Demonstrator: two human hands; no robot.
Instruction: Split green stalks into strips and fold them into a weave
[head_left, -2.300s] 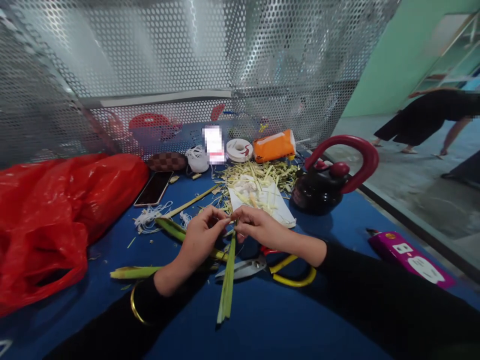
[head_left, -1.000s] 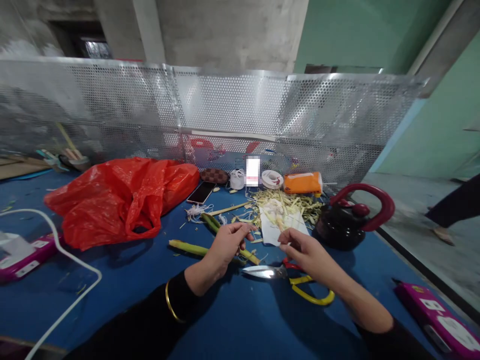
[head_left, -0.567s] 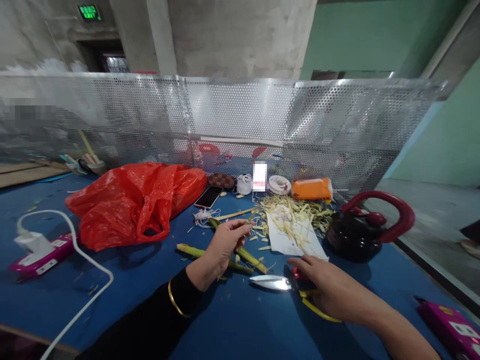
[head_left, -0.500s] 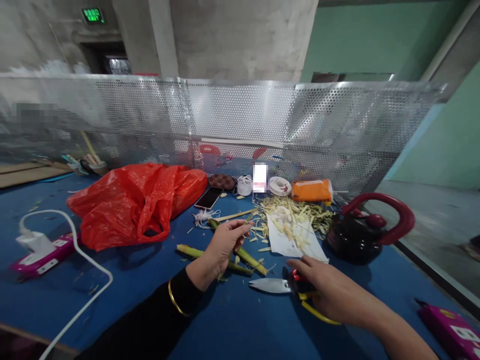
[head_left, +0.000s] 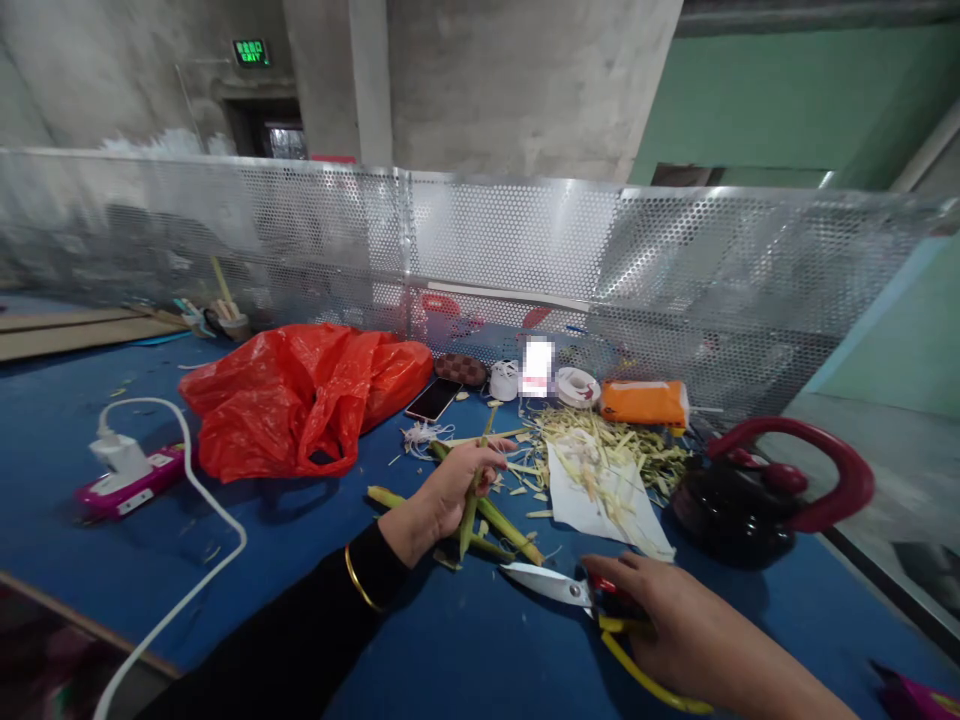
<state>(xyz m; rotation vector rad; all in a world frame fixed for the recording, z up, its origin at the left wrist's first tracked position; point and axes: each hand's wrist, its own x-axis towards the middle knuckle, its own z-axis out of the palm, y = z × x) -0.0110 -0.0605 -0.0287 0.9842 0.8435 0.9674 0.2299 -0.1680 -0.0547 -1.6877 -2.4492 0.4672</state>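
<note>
My left hand [head_left: 457,482] is closed on a green plant stalk [head_left: 470,515], which stands nearly upright between the fingers. Beneath it, other green stalks [head_left: 510,530] lie crossed on the blue table [head_left: 480,650]. Lower right, my right hand [head_left: 649,600] grips a pair of scissors [head_left: 551,583] with red and yellow handles. The blades look closed and point left, close to the end of a lying stalk. Part of the handle is hidden under my fingers.
Shredded plant strips [head_left: 615,440] and white paper [head_left: 592,500] lie ahead. A black kettle [head_left: 739,510] stands right, a red plastic bag [head_left: 277,420] left. Behind are a phone [head_left: 435,398], a ribbon roll [head_left: 577,387] and an orange pack [head_left: 645,402]. A white cable [head_left: 217,500] runs left.
The view has shifted left a little. A stalk now shows upright in my left hand, where only a thin tip showed before. My right hand keeps hold of the scissors, their blades slightly more tilted.
</note>
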